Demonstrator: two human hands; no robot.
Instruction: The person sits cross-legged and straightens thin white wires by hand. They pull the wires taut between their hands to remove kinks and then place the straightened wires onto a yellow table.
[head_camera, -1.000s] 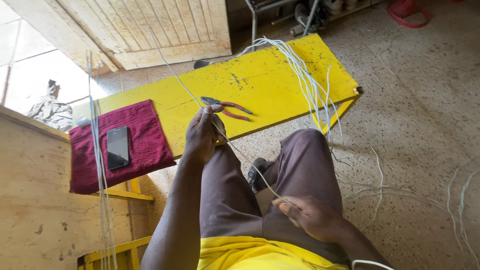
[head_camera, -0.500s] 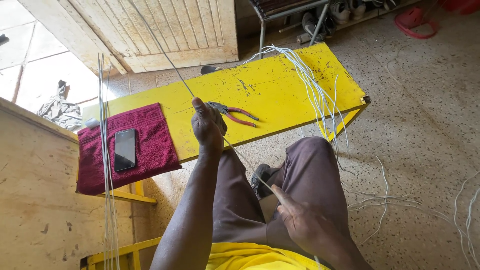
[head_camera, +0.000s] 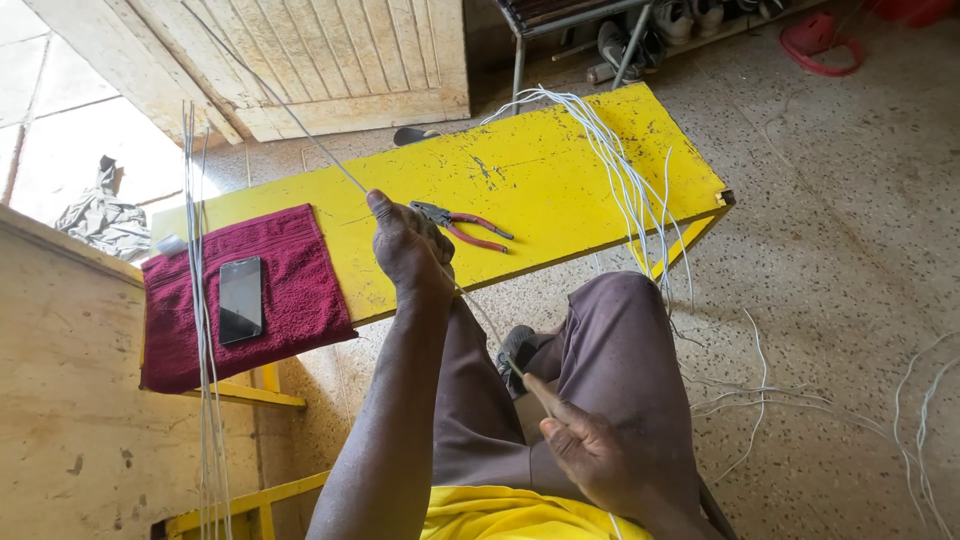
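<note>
While the left hand has slid a little further out over the tabletop than it was a second ago, the wire it pinches now runs straighter, from the far upper left, through its closed fingers, and down toward the lap. This grip is clamped on the wire, thumb up and knuckles toward the camera. The right hand has drawn in lower and nearer the body; its finger and thumb are together on the lower end of the same wire, just above the thigh, so the strand is stretched taut between the two hands. That reads as the wire being pulled straight, with the stretch about as long as the arms allow.

Just right of the left hand, near but apart from it, lie red-handled pliers on the yellow tabletop, untouched. Farther right a bundle of white wires drapes over the far edge and trails onto the floor. On the left a dark red towel carries a black phone, and a sheaf of straight wires stands upright across its left side
</note>
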